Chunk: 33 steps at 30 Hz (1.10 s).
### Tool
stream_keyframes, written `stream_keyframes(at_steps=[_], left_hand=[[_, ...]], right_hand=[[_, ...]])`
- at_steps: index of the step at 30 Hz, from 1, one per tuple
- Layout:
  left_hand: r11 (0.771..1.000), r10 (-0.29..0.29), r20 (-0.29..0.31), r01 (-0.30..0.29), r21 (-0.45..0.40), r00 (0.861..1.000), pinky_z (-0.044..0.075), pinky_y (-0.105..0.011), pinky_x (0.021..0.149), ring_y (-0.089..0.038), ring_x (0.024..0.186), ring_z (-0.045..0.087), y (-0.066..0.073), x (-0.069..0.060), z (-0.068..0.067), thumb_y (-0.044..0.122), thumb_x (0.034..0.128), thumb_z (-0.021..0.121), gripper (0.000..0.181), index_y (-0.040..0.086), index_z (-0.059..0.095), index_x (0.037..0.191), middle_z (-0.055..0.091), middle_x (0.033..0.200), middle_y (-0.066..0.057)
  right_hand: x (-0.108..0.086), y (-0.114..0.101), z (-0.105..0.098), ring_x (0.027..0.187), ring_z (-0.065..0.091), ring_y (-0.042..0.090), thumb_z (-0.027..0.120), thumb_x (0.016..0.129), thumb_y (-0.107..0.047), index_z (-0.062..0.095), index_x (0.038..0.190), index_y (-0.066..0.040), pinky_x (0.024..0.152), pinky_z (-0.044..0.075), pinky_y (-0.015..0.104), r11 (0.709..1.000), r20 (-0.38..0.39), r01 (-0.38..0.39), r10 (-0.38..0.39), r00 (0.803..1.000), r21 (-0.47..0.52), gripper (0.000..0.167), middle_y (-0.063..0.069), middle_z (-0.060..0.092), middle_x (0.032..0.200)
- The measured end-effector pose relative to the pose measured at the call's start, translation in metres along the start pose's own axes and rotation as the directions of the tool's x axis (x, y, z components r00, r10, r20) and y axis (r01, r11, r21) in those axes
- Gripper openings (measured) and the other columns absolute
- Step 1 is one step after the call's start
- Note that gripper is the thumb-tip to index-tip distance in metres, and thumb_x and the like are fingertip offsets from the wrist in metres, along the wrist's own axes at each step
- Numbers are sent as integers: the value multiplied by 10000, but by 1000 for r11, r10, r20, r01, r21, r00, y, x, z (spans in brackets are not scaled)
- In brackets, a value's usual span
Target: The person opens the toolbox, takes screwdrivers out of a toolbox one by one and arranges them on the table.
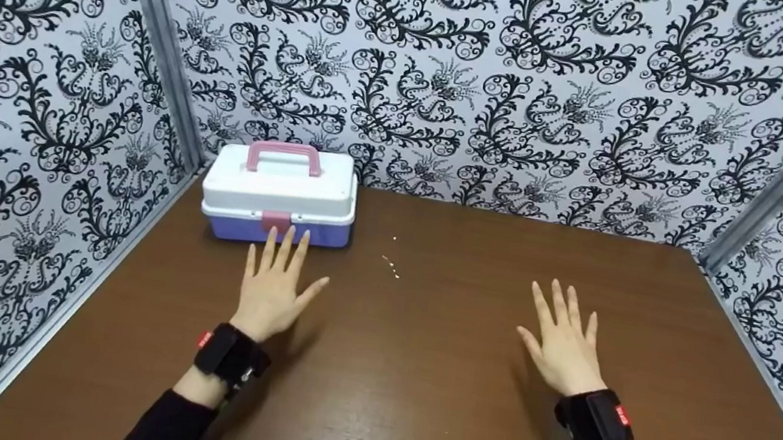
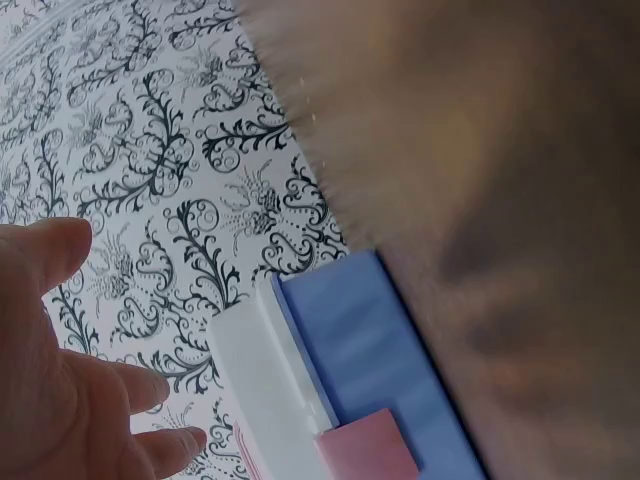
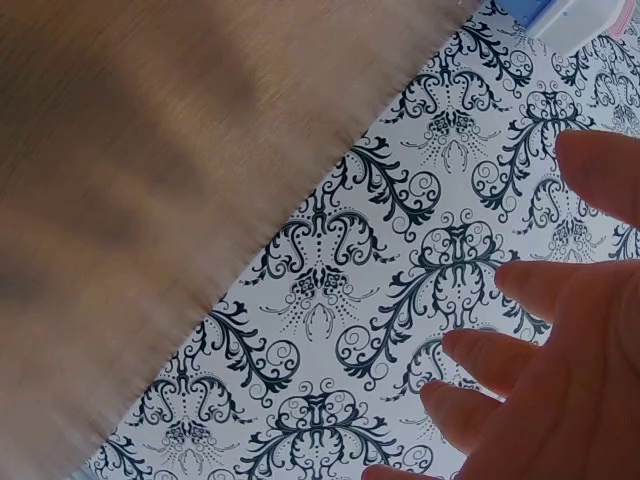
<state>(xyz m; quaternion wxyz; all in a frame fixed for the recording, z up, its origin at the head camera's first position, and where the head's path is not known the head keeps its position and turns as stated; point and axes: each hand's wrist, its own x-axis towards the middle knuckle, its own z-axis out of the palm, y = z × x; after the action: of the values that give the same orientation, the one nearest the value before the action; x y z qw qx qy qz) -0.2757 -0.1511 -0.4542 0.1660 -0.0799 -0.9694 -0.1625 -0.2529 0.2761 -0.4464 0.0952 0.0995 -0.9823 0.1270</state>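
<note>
Hovering over the table (image 1: 450,349) then, my remote left hand (image 1: 272,297) near the box (image 1: 274,195), right hand (image 1: 566,347) farther, fingers (image 1: 298,254) outspread.

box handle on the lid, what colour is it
The handle is pink; it shows best in the head view.

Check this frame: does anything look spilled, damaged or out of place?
Small pale specks show on the brown tabletop, right of the box, bright against its dark surface; whether crumbs, chips or reflections, I cannot tell.
</note>
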Motion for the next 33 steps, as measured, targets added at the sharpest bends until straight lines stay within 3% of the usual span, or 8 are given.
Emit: stream_keyframes(at_steps=[10,17,25,29,33], left_hand=[[997,-71,40,70,25,997,12,-631,1248,-421,1524,94,-6,36,-16,582,988,421,799,113,176,1587,166,1649,-178],[990,-131,98,125,68,986,3,-641,1244,-410,1530,-21,-18,77,-36,594,1005,335,809,106,70,1594,56,1658,-193],[980,-137,119,116,163,983,-14,-605,1256,-423,1526,39,-20,124,-54,568,1010,341,796,68,114,1586,88,1644,-227],[973,-142,134,114,201,981,-23,-565,1269,-409,1530,11,-22,140,-61,537,1016,364,779,65,117,1584,67,1646,-224],[965,-190,126,161,206,974,-44,-554,1268,-392,1535,-5,-25,151,-65,492,1020,399,755,62,135,1582,70,1650,-211]], right_hand=[[3,-4,-1,1504,71,475,529,1010,-328,210,1577,-92,1173,-3,753,1000,-6,16,-16,1000,0,692,251,122,1634],[4,-6,1,1507,62,470,533,1007,-319,208,1578,-97,1170,-7,757,1000,-1,25,-25,1000,6,694,247,113,1637],[5,-6,2,1511,51,462,529,1008,-327,197,1582,-108,1170,4,758,999,0,32,-32,999,-2,699,235,109,1642],[6,-6,4,1510,56,464,536,1004,-318,210,1579,-101,1171,4,758,999,-4,35,-35,999,3,695,238,116,1640],[5,-6,6,1509,65,464,545,999,-316,219,1576,-97,1168,5,761,999,-8,41,-41,999,3,698,239,124,1638]])
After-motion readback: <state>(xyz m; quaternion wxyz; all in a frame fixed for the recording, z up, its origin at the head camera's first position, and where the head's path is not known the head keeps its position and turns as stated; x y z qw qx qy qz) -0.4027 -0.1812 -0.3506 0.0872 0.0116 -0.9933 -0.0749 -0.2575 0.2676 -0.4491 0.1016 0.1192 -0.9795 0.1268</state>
